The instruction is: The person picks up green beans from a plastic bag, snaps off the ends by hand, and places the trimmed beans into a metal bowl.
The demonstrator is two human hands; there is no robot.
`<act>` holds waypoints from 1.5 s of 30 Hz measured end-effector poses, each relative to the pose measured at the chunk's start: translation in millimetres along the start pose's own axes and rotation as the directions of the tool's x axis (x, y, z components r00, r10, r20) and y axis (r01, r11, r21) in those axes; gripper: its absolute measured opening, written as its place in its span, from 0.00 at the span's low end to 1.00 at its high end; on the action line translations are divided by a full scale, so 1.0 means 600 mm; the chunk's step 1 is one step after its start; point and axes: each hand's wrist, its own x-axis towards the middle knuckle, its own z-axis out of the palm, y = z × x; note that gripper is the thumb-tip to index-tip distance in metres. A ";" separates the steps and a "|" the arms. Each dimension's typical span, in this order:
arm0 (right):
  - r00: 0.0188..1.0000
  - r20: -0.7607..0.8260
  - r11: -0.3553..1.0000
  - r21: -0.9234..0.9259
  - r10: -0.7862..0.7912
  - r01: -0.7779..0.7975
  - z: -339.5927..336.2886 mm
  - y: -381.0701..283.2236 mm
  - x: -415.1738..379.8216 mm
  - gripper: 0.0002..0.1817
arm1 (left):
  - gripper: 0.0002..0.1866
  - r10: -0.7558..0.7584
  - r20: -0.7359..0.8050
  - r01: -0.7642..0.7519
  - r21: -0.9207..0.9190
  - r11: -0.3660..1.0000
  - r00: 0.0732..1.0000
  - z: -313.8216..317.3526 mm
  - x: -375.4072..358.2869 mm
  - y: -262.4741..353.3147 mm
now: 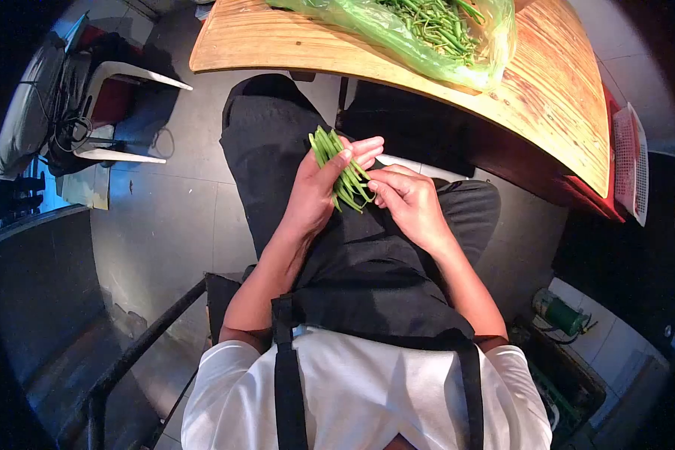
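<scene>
A small bundle of green beans (346, 180) lies across the palm of my left hand (324, 176), its thumb pressed over them and its other fingers stretched out behind. My right hand (409, 196) is at the bundle's right side, thumb and forefinger pinched at the end of a bean. Both hands are above my lap, over a black apron (375, 292). More green beans (435, 30) lie in an open, pale green plastic bag (397, 37) on the wooden table beyond my hands.
The curved wooden table (255, 41) spans the top, its near edge above my knees. At right hangs a white plastic basket (630, 161). A white chair (131, 75) with cables stands at left. A green cylindrical device (560, 313) is at lower right.
</scene>
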 end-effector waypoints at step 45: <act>0.694 0.102 0.491 -0.634 -0.713 0.598 -0.031 -0.005 0.006 0.23 | 0.10 -0.078 -0.022 0.068 -0.297 0.952 0.997 -0.011 -0.010 0.014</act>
